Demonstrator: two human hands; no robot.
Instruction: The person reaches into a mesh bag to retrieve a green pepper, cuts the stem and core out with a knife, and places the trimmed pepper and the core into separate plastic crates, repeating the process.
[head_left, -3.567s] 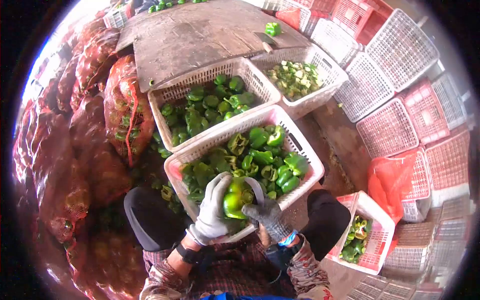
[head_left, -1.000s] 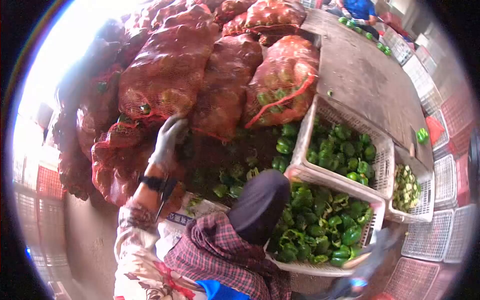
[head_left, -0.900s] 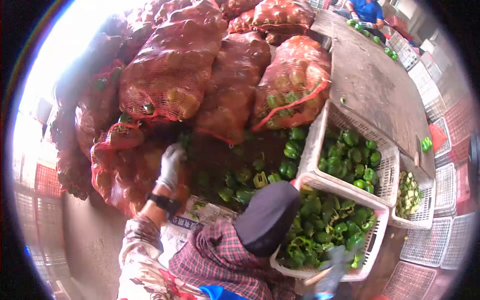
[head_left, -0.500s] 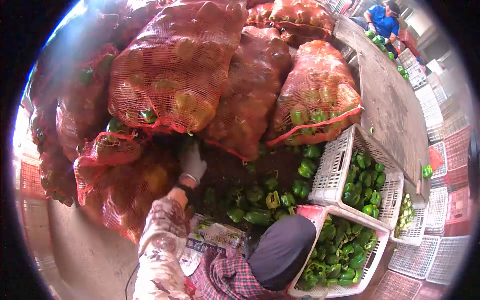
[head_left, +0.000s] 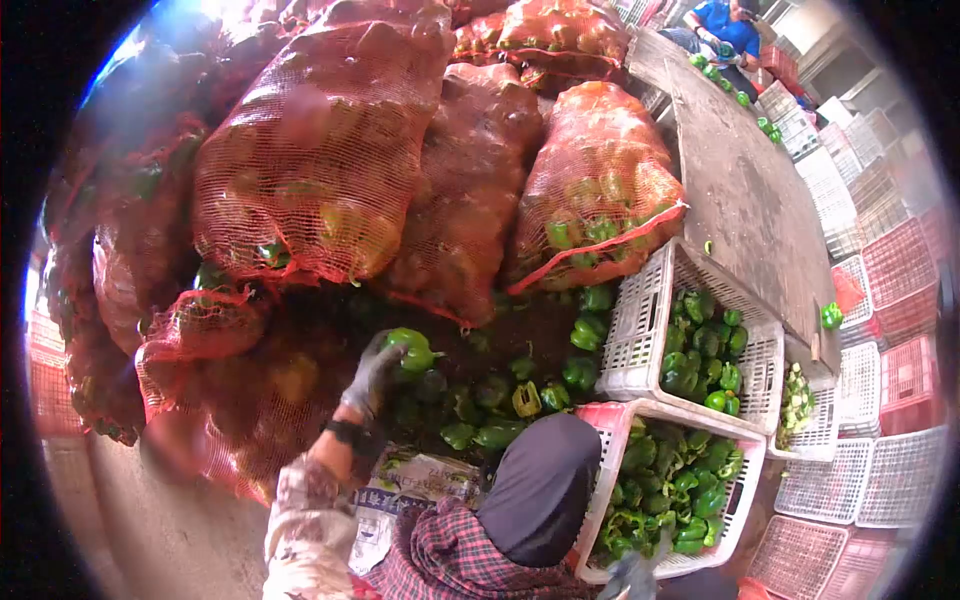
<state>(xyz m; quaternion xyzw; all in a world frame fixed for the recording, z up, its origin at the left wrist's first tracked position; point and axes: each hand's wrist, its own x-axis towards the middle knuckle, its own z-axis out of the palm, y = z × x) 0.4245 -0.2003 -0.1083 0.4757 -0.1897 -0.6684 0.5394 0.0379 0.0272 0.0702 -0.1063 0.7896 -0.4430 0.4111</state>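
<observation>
My left hand (head_left: 371, 378), in a pale glove with a dark band at the wrist, holds a green pepper (head_left: 411, 350) over the dark heap. Loose peppers (head_left: 497, 433) lie on the ground just right of it. My right hand (head_left: 632, 577), in a grey glove, shows at the bottom edge beside the front crate (head_left: 741, 520) of green peppers; its fingers are blurred and partly cut off. Behind that crate stands a white crate (head_left: 631, 335) with more peppers. Red mesh sacks (head_left: 320, 150) full of peppers rise above the left hand.
A wooden board (head_left: 735, 170) runs along the right, with a few peppers on it. A co-worker (head_left: 726, 35) in blue sits at its far end. Stacked white and red crates (head_left: 820, 495) stand at the right. A printed sack (head_left: 420, 480) lies near my knee.
My left hand has come out from under the sacks toward me and now holds a green pepper. My right hand has come into view by the front crate. The camera view has shifted slightly.
</observation>
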